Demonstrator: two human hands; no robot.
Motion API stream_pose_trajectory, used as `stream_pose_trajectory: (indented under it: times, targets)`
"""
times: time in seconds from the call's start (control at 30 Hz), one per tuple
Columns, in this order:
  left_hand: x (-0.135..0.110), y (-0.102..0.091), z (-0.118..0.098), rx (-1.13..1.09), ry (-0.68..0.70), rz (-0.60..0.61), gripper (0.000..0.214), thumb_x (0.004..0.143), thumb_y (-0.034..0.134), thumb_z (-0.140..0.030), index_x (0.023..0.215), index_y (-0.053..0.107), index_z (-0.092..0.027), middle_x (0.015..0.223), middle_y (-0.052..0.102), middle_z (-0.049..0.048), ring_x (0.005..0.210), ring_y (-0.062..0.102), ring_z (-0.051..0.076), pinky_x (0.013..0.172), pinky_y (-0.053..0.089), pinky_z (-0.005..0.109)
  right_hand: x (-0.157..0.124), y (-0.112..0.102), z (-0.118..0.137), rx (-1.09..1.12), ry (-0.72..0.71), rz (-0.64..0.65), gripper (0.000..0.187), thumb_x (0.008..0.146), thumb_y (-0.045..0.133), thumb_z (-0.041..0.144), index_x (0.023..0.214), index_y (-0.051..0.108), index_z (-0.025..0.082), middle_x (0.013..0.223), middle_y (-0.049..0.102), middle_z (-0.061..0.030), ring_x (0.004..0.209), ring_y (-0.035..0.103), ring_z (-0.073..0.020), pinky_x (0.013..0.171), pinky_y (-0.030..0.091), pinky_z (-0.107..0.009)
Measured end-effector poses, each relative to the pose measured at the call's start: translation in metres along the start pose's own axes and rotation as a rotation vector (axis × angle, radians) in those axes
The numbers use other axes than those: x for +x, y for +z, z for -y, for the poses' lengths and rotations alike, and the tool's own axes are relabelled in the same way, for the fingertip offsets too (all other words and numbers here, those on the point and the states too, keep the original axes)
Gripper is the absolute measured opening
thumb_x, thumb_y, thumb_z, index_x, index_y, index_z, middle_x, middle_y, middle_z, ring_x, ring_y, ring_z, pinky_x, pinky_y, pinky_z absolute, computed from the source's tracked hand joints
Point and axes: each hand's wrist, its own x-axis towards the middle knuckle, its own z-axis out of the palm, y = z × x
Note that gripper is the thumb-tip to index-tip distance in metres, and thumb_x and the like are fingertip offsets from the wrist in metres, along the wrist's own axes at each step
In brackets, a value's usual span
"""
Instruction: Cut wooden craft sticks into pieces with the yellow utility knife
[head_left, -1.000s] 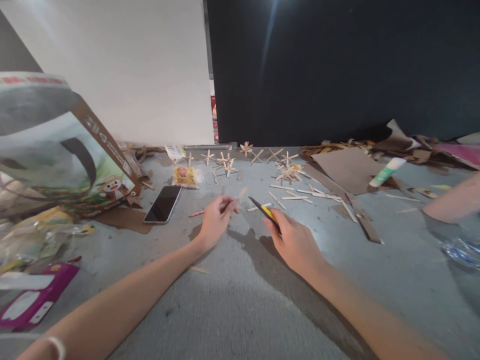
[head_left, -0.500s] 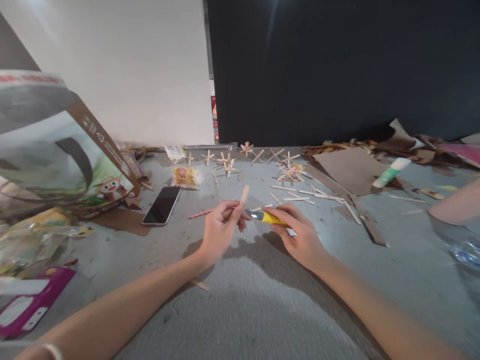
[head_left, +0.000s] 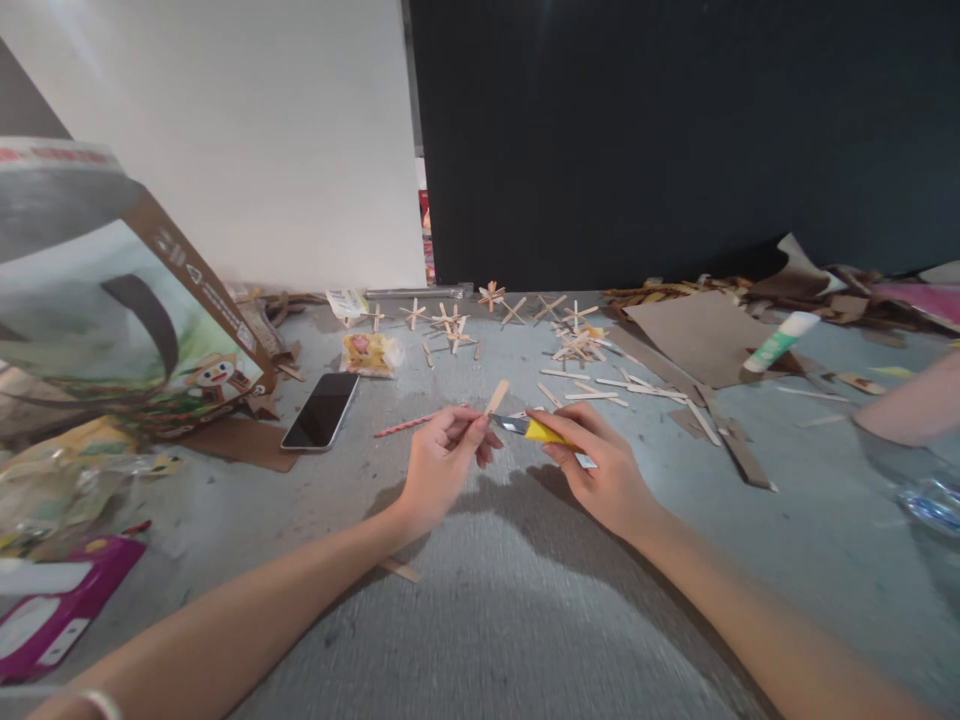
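Between the thumb and fingers of my left hand [head_left: 444, 455] is a wooden craft stick [head_left: 498, 394], its rounded end pointing up and slightly right. My right hand [head_left: 604, 460] grips a yellow utility knife [head_left: 546, 432]. The knife's metal blade reaches left to the lower part of the stick, close to my left fingertips; whether it cuts into the wood I cannot tell. A red-and-white striped straw [head_left: 401, 427] lies just behind my left hand. Loose craft sticks [head_left: 591, 396] are scattered beyond my right hand.
Crossed-stick shapes [head_left: 450, 322] stand along the back near the dark panel. A phone [head_left: 321, 411], a yellow packet [head_left: 370, 354] and a large bag [head_left: 135, 300] lie left. Cardboard [head_left: 694, 338], a glue stick [head_left: 781, 341] and another person's arm [head_left: 911, 405] are at right.
The craft stick has tilted further right in my left hand. The knife has shifted slightly right and its blade angle has changed a little. Both hands keep their grips.
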Motion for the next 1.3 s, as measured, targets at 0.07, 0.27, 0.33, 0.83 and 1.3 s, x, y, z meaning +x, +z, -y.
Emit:
stream_pose_trajectory:
  times: [0.07,0.27,0.33,0.83,1.3]
  targets:
    - [0.000,0.000,0.000,0.009,-0.006,0.007,0.038,0.086,0.075,-0.053,0.087,0.065,-0.016,0.068,0.073,0.0037,0.053,0.060,0.012,0.053,0.049,0.026,0.000,0.000,-0.001,0.004,0.006,0.003,0.038,0.104,0.052,0.018,0.137,0.065,0.030,0.105,0.061,-0.0080,0.093,0.064,-0.0207,0.084,0.057,-0.036]
    - [0.000,-0.003,0.007,0.043,-0.021,-0.001,0.037,0.088,0.073,-0.052,0.089,0.065,-0.016,0.067,0.070,0.0026,0.053,0.059,0.012,0.054,0.047,0.026,0.001,0.001,-0.004,-0.018,0.004,0.024,0.037,0.103,0.050,0.018,0.133,0.069,0.028,0.100,0.060,-0.0079,0.090,0.063,-0.0195,0.079,0.056,-0.032]
    - [0.001,-0.004,0.009,0.055,-0.025,-0.006,0.037,0.087,0.073,-0.052,0.087,0.065,-0.016,0.065,0.068,0.0019,0.053,0.058,0.012,0.053,0.046,0.025,0.001,0.003,-0.008,-0.051,0.017,0.046,0.037,0.103,0.048,0.019,0.131,0.070,0.027,0.099,0.060,-0.0081,0.088,0.063,-0.0195,0.079,0.056,-0.032]
    - [0.004,-0.002,0.010,0.005,-0.070,-0.029,0.045,0.085,0.070,-0.062,0.088,0.057,-0.019,0.058,0.051,-0.0062,0.049,0.045,0.010,0.049,0.035,0.024,0.003,-0.003,-0.012,-0.032,0.061,-0.017,0.029,0.104,0.051,0.031,0.126,0.070,0.025,0.110,0.066,-0.0114,0.096,0.067,-0.0245,0.083,0.060,-0.039]
    - [-0.003,0.000,0.006,-0.030,-0.137,0.056,0.050,0.081,0.073,-0.066,0.089,0.059,-0.019,0.059,0.054,-0.0054,0.050,0.047,0.009,0.049,0.037,0.022,0.003,-0.001,-0.012,0.020,-0.002,0.062,0.031,0.103,0.053,0.027,0.128,0.071,0.026,0.108,0.070,-0.0102,0.098,0.067,-0.0234,0.085,0.059,-0.038]
